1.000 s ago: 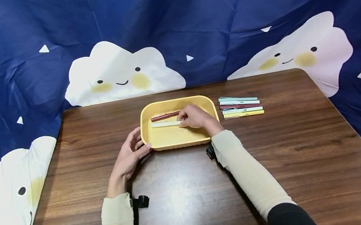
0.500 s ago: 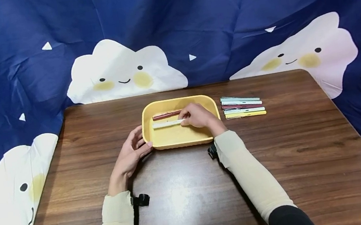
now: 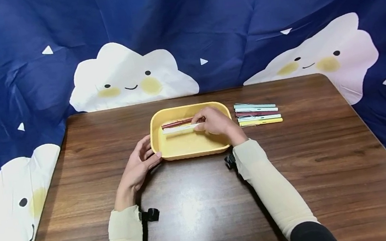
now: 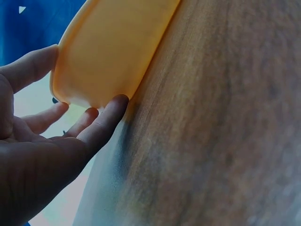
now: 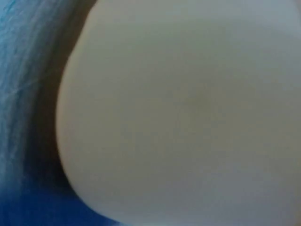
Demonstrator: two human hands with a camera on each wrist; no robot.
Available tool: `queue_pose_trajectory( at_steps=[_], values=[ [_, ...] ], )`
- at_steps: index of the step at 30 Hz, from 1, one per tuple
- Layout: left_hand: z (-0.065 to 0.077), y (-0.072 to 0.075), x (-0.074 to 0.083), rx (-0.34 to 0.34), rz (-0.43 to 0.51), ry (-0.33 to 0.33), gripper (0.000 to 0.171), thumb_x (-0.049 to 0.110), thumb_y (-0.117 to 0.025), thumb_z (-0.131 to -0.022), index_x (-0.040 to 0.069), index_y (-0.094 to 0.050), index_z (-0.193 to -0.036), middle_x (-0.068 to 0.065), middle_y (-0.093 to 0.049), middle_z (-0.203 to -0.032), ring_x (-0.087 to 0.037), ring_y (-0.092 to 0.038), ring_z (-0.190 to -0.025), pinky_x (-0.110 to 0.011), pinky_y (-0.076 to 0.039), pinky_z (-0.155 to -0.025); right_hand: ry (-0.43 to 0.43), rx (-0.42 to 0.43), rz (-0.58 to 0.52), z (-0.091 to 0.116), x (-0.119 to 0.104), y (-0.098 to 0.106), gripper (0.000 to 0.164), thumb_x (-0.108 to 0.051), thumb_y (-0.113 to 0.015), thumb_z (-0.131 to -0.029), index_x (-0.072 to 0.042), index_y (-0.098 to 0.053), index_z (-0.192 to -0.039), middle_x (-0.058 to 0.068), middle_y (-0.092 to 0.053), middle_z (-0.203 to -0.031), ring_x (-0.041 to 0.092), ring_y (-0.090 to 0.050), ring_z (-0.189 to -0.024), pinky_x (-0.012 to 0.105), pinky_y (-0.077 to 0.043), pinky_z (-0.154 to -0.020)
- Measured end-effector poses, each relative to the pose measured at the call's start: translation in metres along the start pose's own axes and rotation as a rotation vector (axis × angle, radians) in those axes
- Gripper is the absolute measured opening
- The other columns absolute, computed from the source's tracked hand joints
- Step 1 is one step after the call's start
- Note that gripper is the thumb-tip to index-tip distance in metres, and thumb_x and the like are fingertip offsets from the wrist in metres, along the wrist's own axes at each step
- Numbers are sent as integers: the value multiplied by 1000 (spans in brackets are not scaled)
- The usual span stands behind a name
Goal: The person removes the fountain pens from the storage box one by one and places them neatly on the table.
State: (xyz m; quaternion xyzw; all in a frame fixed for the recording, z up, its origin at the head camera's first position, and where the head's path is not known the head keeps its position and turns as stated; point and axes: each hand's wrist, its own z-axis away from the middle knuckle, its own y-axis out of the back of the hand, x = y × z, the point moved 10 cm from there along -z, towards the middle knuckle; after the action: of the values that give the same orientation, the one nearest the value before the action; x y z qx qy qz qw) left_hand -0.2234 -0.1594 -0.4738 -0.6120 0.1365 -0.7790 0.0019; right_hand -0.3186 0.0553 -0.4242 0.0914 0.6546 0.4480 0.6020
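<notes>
A yellow tray (image 3: 193, 154) stands on the wooden table in the head view. At its left front corner is my left hand (image 3: 137, 166), whose spread, fairly straight fingers touch the end wall, as the left wrist view of the tray (image 4: 108, 52) also shows. Inside the tray, my right hand (image 3: 213, 122) pinches a white pen (image 3: 179, 129) by its right end. The white pen lies alongside a dark red pen (image 3: 175, 123), just in front of it, with a faint shadow below. My fingers hide the right ends of both pens. A blurred pale surface fills most of the right wrist view.
Right of the tray several pens lie in a row on the table, among them a yellow pen (image 3: 260, 122) and a dark red pen (image 3: 258, 113). A blue curtain (image 3: 217, 23) with cloud prints hangs behind the table (image 3: 329, 151).
My right hand has shifted the white pen away from me, closer to the dark red pen in the tray. My left hand has stayed at the tray's corner.
</notes>
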Motion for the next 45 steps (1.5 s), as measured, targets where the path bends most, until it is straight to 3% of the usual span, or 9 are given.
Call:
queue_pose_trajectory(
  at_steps=[6, 15, 28, 39, 45],
  values=[
    [-1, -1, -1, 2, 5, -6, 75, -10, -61, -95, 3, -24, -158, -23, -34, -155, -38, -41, -136, -33, -54, -96, 61, 48, 37, 6, -8, 8, 15, -11, -79, -89, -7, -79, -104, 6, -74, -108, 19, -64, -87, 35, -50, -87],
    [0, -1, 0, 2, 8, -9, 74, -11, -60, -95, 3, -23, -158, -23, -34, -155, -38, -41, -136, -33, -54, -96, 111, 67, 14, 16, -15, 16, 15, -9, -77, -90, -4, -78, -104, 10, -73, -109, 27, -63, -106, 42, -49, -97],
    [-1, -1, -1, 2, 7, -15, 75, -10, -62, -94, 3, -25, -158, -22, -34, -155, -37, -41, -136, -32, -55, -94, 148, 169, 15, 35, -11, 36, 15, -9, -77, -90, -5, -79, -104, 9, -73, -106, 25, -65, -103, 41, -50, -93],
    [-1, 0, 0, 2, 1, -15, 75, -10, -62, -94, 3, -24, -158, -23, -33, -155, -38, -41, -136, -32, -55, -95, 158, 203, 19, 43, -3, 49, 13, -6, -77, -89, -4, -78, -102, 10, -73, -106, 26, -64, -102, 42, -51, -91],
    [0, -1, 1, 4, -7, -14, 74, -9, -62, -95, 3, -25, -158, -25, -34, -154, -38, -42, -135, -33, -55, -96, 143, 223, 8, 48, 4, 57, 11, -6, -77, -90, -4, -78, -101, 9, -72, -104, 25, -61, -94, 40, -50, -83]
  ],
)
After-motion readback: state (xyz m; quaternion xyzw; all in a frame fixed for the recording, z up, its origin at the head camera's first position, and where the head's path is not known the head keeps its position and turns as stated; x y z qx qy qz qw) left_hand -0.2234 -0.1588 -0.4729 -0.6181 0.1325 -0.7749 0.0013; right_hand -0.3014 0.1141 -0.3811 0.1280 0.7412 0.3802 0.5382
